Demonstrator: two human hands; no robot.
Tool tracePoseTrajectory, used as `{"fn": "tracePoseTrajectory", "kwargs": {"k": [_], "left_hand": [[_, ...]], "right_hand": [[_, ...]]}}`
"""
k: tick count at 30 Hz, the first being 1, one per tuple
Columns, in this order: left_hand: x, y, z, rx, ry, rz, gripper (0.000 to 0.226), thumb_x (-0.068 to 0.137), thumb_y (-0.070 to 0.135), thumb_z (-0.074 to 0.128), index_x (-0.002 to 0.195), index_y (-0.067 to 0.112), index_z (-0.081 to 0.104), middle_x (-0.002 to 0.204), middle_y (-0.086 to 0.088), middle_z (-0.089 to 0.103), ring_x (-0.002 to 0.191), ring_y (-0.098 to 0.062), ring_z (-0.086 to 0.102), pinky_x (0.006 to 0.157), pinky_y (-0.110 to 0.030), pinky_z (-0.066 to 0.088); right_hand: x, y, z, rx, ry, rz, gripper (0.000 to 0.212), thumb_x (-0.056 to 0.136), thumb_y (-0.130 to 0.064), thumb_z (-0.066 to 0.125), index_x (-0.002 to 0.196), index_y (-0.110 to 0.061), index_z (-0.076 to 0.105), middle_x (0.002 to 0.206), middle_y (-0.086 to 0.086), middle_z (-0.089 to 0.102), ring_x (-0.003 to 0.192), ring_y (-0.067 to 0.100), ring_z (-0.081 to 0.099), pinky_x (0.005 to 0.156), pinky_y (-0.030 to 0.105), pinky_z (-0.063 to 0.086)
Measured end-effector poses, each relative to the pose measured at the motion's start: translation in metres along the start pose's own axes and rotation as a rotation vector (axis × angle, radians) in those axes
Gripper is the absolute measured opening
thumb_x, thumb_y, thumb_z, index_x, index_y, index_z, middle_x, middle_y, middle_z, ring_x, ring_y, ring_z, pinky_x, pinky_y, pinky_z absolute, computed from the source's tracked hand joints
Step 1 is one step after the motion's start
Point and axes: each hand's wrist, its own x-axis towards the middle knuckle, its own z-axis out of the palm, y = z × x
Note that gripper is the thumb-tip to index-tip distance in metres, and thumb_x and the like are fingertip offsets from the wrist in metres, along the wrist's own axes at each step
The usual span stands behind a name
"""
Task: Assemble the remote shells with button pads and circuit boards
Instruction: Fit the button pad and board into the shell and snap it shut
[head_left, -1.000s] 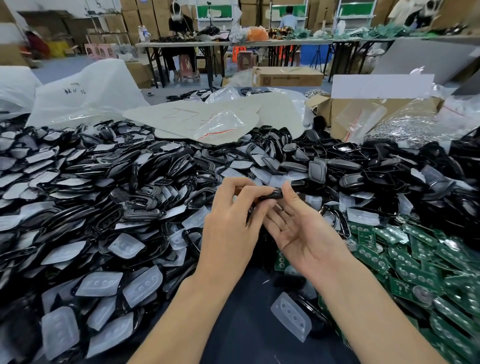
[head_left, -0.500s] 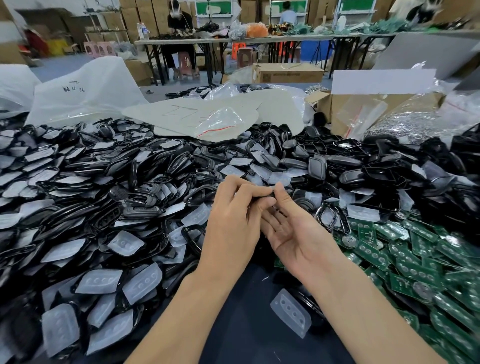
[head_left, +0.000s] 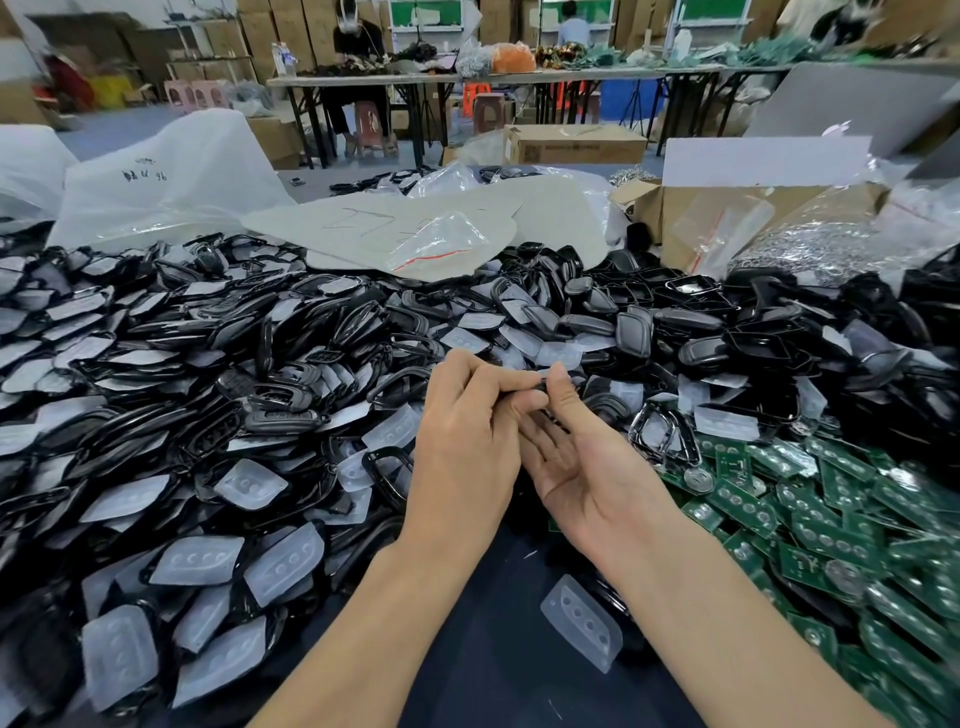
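Observation:
My left hand (head_left: 462, 436) and my right hand (head_left: 587, 467) meet at the middle of the table. Between their fingertips they pinch a small black remote shell (head_left: 540, 385), mostly hidden by the fingers. My right palm faces up below it. A huge heap of black shells (head_left: 291, 332) mixed with translucent button pads (head_left: 249, 483) covers the left and back. Green circuit boards (head_left: 810, 525) lie piled at the right. One loose button pad (head_left: 582, 621) lies on the dark cloth near my right forearm.
Grey card sheets with a clear bag (head_left: 441, 244) lie behind the heap. A cardboard box (head_left: 727, 218) with bags of metal parts stands at the back right, white plastic sacks (head_left: 166, 182) at the back left. People sit at far tables.
Both hands have stayed together at the middle, shifting slightly. The fingers have closed further over the black shell, so less of it shows than a second ago.

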Motion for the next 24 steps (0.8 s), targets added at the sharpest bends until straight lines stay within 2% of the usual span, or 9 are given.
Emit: {"fn": "tracePoseTrajectory", "kwargs": {"k": [5, 8, 11, 13, 16, 20, 24], "left_hand": [[-0.001, 0.0, 0.0, 0.008, 0.015, 0.009, 0.017, 0.088, -0.003, 0.07, 0.094, 0.013, 0.073, 0.092, 0.014, 0.05, 0.088, -0.011, 0.057, 0.08, -0.01, 0.042], [-0.001, 0.001, 0.0, -0.042, 0.013, 0.028, 0.018, 0.09, 0.009, 0.071, 0.102, 0.022, 0.072, 0.095, 0.016, 0.05, 0.092, -0.008, 0.058, 0.082, -0.011, 0.043], [0.001, -0.001, -0.004, -0.101, 0.005, 0.017, 0.027, 0.091, 0.016, 0.072, 0.113, 0.031, 0.064, 0.104, 0.019, 0.057, 0.101, -0.005, 0.06, 0.088, -0.009, 0.042], [0.003, -0.003, -0.007, -0.127, 0.003, 0.044, 0.024, 0.091, 0.016, 0.071, 0.111, 0.028, 0.065, 0.106, 0.016, 0.061, 0.103, -0.007, 0.062, 0.09, -0.014, 0.045], [0.003, -0.007, -0.007, -0.115, 0.003, 0.09, 0.013, 0.093, 0.015, 0.071, 0.104, 0.021, 0.069, 0.106, 0.01, 0.065, 0.104, -0.013, 0.065, 0.091, -0.023, 0.051], [0.003, -0.009, -0.005, -0.108, 0.014, 0.085, 0.008, 0.092, 0.017, 0.071, 0.1, 0.018, 0.071, 0.105, 0.011, 0.066, 0.103, -0.01, 0.065, 0.091, -0.02, 0.049], [0.002, -0.006, -0.004, -0.135, 0.021, 0.06, 0.01, 0.091, 0.021, 0.068, 0.101, 0.02, 0.072, 0.105, 0.019, 0.064, 0.104, -0.006, 0.064, 0.093, -0.014, 0.046]], "right_hand": [[0.0, 0.0, -0.001, -0.008, -0.011, -0.008, 0.031, 0.073, -0.025, 0.071, 0.09, 0.0, 0.071, 0.09, 0.016, 0.077, 0.075, 0.018, 0.077, 0.061, 0.024, 0.061], [0.002, -0.004, -0.003, 0.005, -0.032, -0.007, 0.032, 0.074, -0.025, 0.071, 0.093, 0.001, 0.07, 0.086, 0.015, 0.077, 0.075, 0.018, 0.077, 0.061, 0.025, 0.061], [0.003, -0.008, -0.005, 0.079, -0.085, 0.047, 0.043, 0.078, -0.025, 0.072, 0.106, 0.006, 0.065, 0.098, 0.02, 0.076, 0.088, 0.023, 0.078, 0.065, 0.028, 0.062], [0.004, -0.009, -0.007, 0.111, -0.097, 0.067, 0.047, 0.079, -0.025, 0.073, 0.11, 0.008, 0.064, 0.105, 0.023, 0.075, 0.094, 0.026, 0.077, 0.067, 0.03, 0.062], [0.006, -0.009, -0.009, 0.131, -0.083, 0.075, 0.049, 0.077, -0.024, 0.075, 0.112, 0.009, 0.063, 0.105, 0.022, 0.075, 0.091, 0.025, 0.077, 0.066, 0.031, 0.062], [0.006, -0.009, -0.012, 0.137, -0.071, 0.085, 0.059, 0.074, -0.023, 0.078, 0.12, 0.009, 0.061, 0.111, 0.023, 0.074, 0.095, 0.026, 0.077, 0.066, 0.031, 0.063], [0.006, -0.011, -0.013, 0.126, -0.082, 0.076, 0.055, 0.075, -0.024, 0.078, 0.116, 0.009, 0.062, 0.11, 0.023, 0.074, 0.097, 0.025, 0.076, 0.067, 0.031, 0.062]]}}
